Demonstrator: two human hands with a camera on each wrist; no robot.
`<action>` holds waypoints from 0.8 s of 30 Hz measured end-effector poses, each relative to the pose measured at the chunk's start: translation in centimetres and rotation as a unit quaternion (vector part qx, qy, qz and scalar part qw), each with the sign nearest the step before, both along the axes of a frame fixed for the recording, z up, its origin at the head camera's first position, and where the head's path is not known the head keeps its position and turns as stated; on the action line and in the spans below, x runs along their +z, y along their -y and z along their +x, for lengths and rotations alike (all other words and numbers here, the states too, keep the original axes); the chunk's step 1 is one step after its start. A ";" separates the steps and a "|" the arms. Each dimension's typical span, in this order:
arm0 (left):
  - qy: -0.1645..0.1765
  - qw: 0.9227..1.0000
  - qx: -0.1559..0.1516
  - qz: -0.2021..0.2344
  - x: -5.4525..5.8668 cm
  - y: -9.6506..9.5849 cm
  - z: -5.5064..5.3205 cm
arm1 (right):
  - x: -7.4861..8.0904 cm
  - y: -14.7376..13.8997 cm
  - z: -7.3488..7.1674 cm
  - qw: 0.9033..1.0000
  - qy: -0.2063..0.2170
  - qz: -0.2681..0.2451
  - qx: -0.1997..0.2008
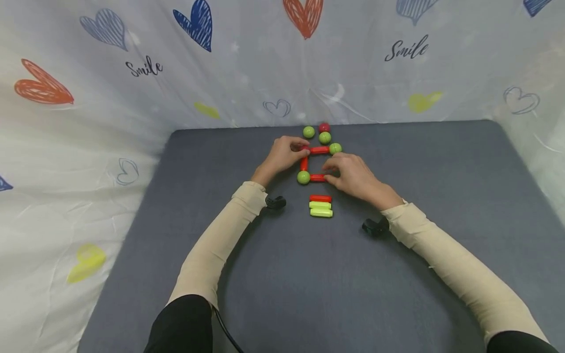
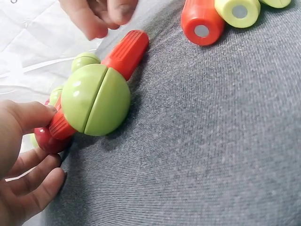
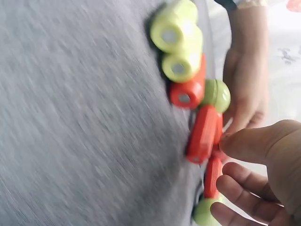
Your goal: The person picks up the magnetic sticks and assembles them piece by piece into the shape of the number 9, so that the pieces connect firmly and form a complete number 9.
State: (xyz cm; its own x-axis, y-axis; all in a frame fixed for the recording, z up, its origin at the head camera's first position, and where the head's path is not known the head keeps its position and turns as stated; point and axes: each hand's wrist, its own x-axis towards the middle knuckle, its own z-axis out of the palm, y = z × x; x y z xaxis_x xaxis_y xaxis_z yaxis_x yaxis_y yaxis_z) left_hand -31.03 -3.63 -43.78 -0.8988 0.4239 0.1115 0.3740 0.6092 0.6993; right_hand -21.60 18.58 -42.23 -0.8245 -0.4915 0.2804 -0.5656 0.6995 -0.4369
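My left hand [image 1: 282,153] grips the red ball [image 2: 52,141] at the far left corner of a magnetic frame, its thumb reaching the adjoining red rod [image 2: 60,126]. That rod runs to a green ball [image 1: 303,177] at the near left corner. From there a second red rod [image 1: 317,178] points right, with a free end. Beside this end is my right hand [image 1: 353,177], fingers relaxed and thumb close to the rod; in the left wrist view a gap shows between them. A far red rod [image 1: 320,150] joins the held corner to another green ball [image 1: 335,148].
Behind the frame lie two loose green balls [image 1: 309,132] and a red ball [image 1: 324,127]. Nearer me, a red rod [image 1: 320,198] and two yellow-green rods [image 1: 321,213] lie side by side on the grey table [image 1: 282,274]. A patterned curtain [image 1: 247,63] hangs behind.
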 end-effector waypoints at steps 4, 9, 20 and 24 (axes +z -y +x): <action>0.004 1.000 -0.001 0.002 0.0 -0.1 0.1 | 0.5 -0.7 -0.4 1.000 0.005 -0.007 -0.020; 0.008 1.000 -0.003 -0.002 0.0 -0.2 0.0 | 0.6 -1.5 -0.6 0.999 0.014 -0.006 -0.031; 0.006 1.000 -0.006 0.006 0.1 0.1 -0.2 | 1.0 -0.4 1.3 0.999 0.041 -0.008 0.023; 0.009 1.000 -0.003 0.003 0.0 0.2 0.0 | 1.1 0.5 2.0 0.995 0.081 0.005 0.055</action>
State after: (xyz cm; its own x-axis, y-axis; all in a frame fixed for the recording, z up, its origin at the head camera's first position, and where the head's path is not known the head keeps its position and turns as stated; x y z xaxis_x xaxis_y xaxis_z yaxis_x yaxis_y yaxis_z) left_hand -31.05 -3.85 -43.78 -0.8986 0.4279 0.0969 0.3638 0.6034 0.7096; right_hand -19.62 18.10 -41.15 -0.7997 -0.5832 0.1423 -0.5612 0.6420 -0.5224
